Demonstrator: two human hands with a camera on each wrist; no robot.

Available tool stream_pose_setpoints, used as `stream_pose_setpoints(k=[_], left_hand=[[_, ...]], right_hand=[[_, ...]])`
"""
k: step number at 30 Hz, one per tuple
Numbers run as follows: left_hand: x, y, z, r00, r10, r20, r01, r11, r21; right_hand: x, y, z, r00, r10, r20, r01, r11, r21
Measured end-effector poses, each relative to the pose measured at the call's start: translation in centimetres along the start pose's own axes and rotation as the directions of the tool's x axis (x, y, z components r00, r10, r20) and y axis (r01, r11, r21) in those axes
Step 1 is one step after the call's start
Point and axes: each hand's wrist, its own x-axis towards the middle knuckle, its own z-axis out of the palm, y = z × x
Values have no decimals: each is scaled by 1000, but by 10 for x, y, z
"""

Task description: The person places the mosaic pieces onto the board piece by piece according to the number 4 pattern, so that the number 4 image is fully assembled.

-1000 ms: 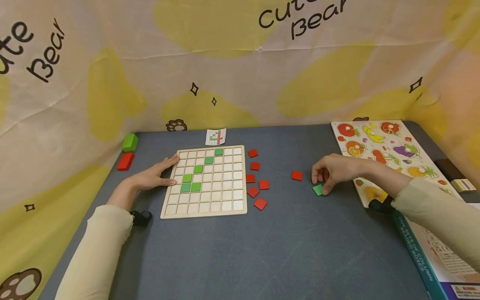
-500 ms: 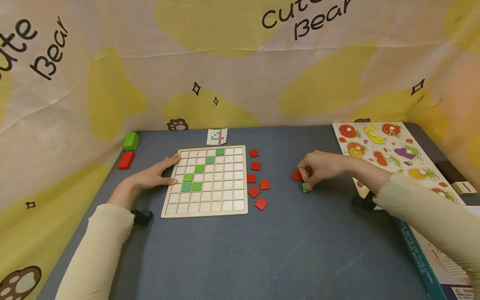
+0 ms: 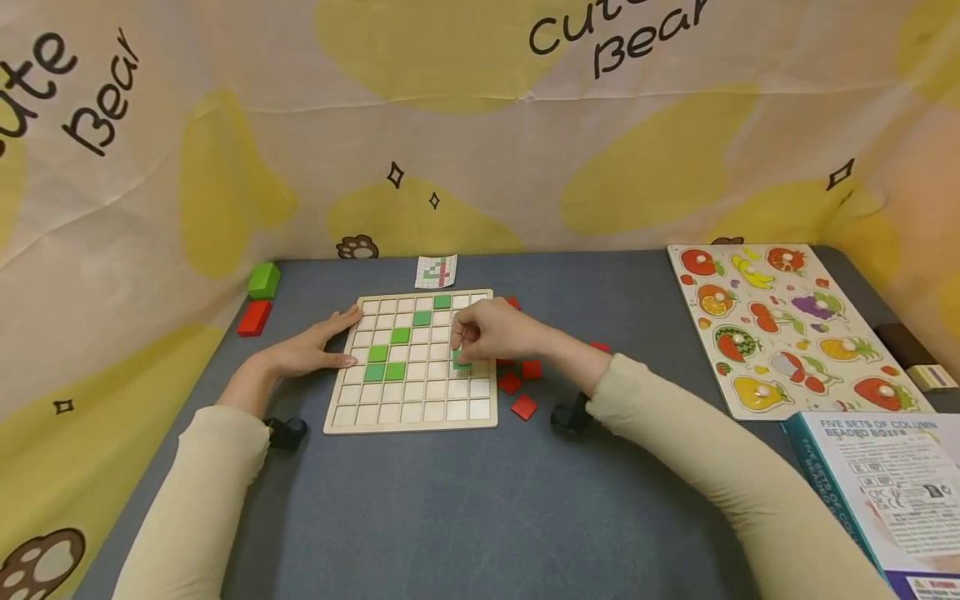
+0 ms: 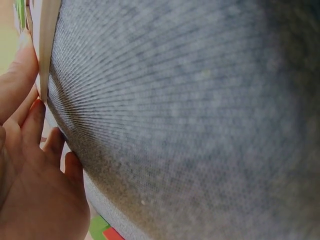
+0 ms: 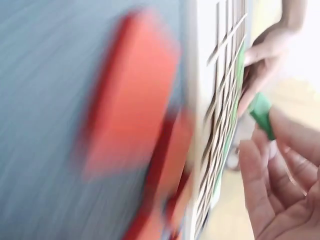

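Observation:
A pale wooden grid board (image 3: pixel 412 431) lies on the table with several green tiles (image 3: pixel 394 371) set in its squares. My left hand (image 3: pixel 307 347) rests along the board's left edge, fingers extended and thumb touching the rim. My right hand (image 3: pixel 491 327) is over the right part of the board and pinches a green tile (image 5: pixel 261 112) between thumb and fingers. In the right wrist view that tile is tilted and apart from the board. Loose red tiles (image 3: pixel 524 407) lie beside the board's right edge, some partly hidden by the right hand and forearm.
A small pattern card (image 3: pixel 437 272) lies behind the board. A green block (image 3: pixel 263 282) and a red block (image 3: pixel 255 318) sit at the back left. On the right are a fruit puzzle board (image 3: pixel 821 396), a box (image 3: pixel 885 475) and a dark object (image 3: pixel 903 343).
My right hand has slid the green tile left across the table, then carried it over the red tiles to above the board. The left hand stays at the board's edge.

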Motion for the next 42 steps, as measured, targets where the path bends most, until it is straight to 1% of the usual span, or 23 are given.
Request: stream_pose_setpoints(k=[5,9,17,21,24,28,30,32,35,38,40,42], left_hand=[[0,1,0,1000,-2,-1,2,1000,0],[0,1,0,1000,3,-3,-3,1000,0],[1,2,-2,1000,12,-11,-12,1000,-1],[1,1,-2,1000,12,-10,-12,1000,5],[2,0,-2,1000,13,-10,-13,1000,12],[3,-3,0,1000,14,-8,-14,1000,10],[3,-3,0,1000,12,-6,-12,1000,6],[3,-4,0,1000,8,-4,-8,1000,2],[3,-4,0,1000,8,-4,-8,1000,3],[3,-3,0,1000,12,-5,-12,1000,4],[3,-4,0,1000,14,-6,-14,1000,7],[3,-4,0,1000,16,-7,-16,1000,8]], right_hand=[[31,-18,28,996,37,-76,-37,999,2],[44,-27,41,992,69,-102,-71,997,-17],[45,-38,48,991,72,-109,-84,991,-108],[44,-39,48,993,74,-93,-88,985,-150],[43,-38,47,995,79,-62,-89,980,-179],[40,-32,37,995,96,-30,-100,975,-197],[37,-23,26,993,113,-43,-119,974,-194],[35,-11,13,986,148,-80,-160,971,-177],[30,11,-10,967,200,-157,-221,966,-132],[23,34,-30,943,250,-219,-273,959,-82],[18,48,-39,930,285,-231,-304,952,-48],[14,59,-47,922,319,-217,-333,943,-27]])
